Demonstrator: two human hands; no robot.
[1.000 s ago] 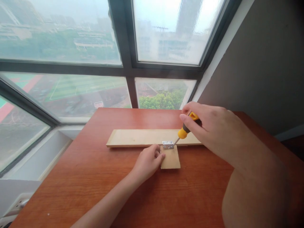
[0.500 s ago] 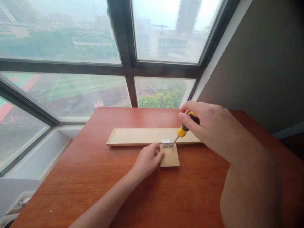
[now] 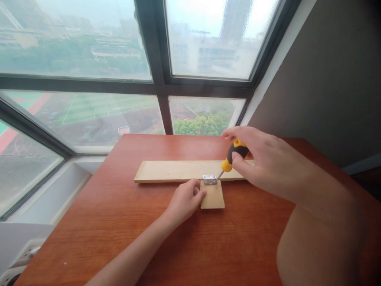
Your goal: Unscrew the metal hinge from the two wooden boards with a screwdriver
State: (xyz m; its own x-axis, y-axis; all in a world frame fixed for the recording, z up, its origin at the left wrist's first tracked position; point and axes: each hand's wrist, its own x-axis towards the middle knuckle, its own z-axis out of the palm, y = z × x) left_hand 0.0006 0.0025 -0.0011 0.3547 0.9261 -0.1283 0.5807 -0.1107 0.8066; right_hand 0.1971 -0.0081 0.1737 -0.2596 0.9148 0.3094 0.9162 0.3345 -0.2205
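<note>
My right hand (image 3: 258, 159) holds a yellow and black screwdriver (image 3: 235, 153) by its handle, thumb on the near side and the other fingers partly lifted off. The tool slants down to the left, its tip at the right end of a small metal hinge (image 3: 210, 179). That hinge bridges a long pale wooden board (image 3: 169, 170) and a small wooden piece (image 3: 212, 196) in front of it. At the left edge of the small piece, my left hand (image 3: 187, 196) grips it with thumb and curled fingers. Whatever screw lies under the tip is too small to make out.
Both wooden parts lie on a reddish-brown table (image 3: 143, 234). Behind it stand large windows with dark frames (image 3: 162, 85). A grey wall (image 3: 327, 79) rises to the right, and a wall socket (image 3: 28, 254) sits at the lower left.
My right hand's fingers have loosened and spread on the screwdriver handle, and the thumb has shifted lower. The left hand and the wooden parts stay in place.
</note>
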